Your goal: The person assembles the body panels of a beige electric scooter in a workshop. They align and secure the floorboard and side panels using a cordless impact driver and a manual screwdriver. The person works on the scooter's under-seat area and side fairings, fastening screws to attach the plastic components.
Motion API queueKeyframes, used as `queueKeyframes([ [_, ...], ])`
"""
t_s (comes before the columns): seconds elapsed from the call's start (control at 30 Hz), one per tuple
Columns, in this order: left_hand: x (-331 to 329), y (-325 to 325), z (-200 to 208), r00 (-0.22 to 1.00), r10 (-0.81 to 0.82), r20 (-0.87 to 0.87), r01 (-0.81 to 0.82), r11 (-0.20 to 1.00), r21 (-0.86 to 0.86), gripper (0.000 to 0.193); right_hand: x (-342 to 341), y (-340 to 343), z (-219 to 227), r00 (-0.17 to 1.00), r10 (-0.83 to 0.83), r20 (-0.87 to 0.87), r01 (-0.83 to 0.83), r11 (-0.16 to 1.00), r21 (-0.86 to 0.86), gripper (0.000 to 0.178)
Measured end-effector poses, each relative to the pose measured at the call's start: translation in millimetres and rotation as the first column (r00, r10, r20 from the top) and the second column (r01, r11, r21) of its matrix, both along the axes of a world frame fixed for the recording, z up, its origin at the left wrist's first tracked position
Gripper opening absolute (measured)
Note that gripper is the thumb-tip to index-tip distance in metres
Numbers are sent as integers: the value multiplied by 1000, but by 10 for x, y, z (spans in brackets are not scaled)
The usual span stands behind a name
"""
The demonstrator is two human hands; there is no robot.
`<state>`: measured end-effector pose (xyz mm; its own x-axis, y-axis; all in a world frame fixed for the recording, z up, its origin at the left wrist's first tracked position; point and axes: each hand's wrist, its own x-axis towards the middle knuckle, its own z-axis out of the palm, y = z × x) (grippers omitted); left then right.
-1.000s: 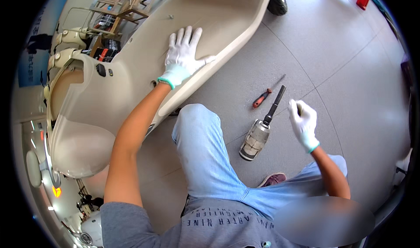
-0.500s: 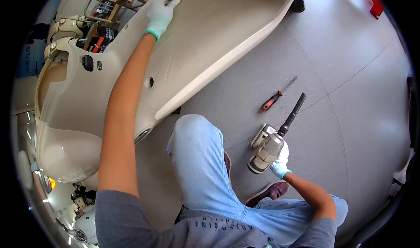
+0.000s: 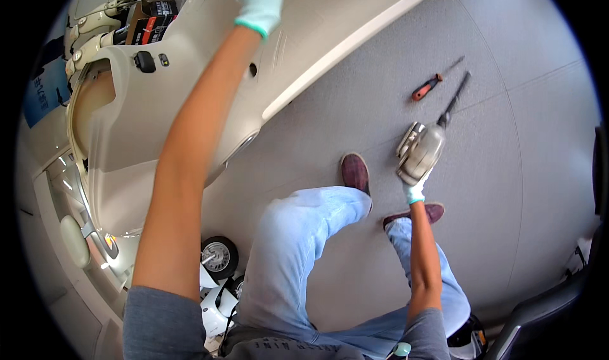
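Note:
My left hand (image 3: 261, 1), in a white glove with a green cuff, is at the beige scooter body (image 3: 330, 27). Its fingers run out past the top edge; the part that shows lies open on the panel, gripping nothing. Lower right, my gloved right hand (image 3: 415, 190) is closed round a grey cordless impact wrench (image 3: 424, 152). A long dark extension (image 3: 458, 95) points away from it, up and to the right. Just beyond the wrench a screwdriver (image 3: 429, 87) with a red and black handle lies on the grey floor.
Beige scooter parts and a cardboard box (image 3: 150, 29) stand at the far left. A wheel (image 3: 219, 257) and white scooter parts (image 3: 217, 309) are beside my left leg. A dark seat-like edge (image 3: 539, 322) fills the lower right corner. My shoes (image 3: 355, 171) rest on the floor.
My legs have straightened from a crouch and my view has shifted. The right hand still grips the impact wrench. The left hand now sits at the top edge, its fingers mostly out of sight.

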<state>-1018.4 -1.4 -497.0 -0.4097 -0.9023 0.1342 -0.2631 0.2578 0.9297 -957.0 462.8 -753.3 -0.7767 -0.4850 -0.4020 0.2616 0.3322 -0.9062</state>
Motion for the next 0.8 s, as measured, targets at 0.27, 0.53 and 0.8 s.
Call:
queueKeyframes([
  [0.27,988,1936,457,979,142,-146,29,614,789,24,-519,122,2082,815,437,-381,-336,892,303,42],
  [0.53,1393,2841,1282,824,442,-355,266,251,931,30,-512,1447,3882,831,437,345,-482,875,53,47],
  [0.8,1606,2979,1543,785,504,-361,308,188,933,25,-711,1312,4425,743,507,438,-584,810,53,53],
])
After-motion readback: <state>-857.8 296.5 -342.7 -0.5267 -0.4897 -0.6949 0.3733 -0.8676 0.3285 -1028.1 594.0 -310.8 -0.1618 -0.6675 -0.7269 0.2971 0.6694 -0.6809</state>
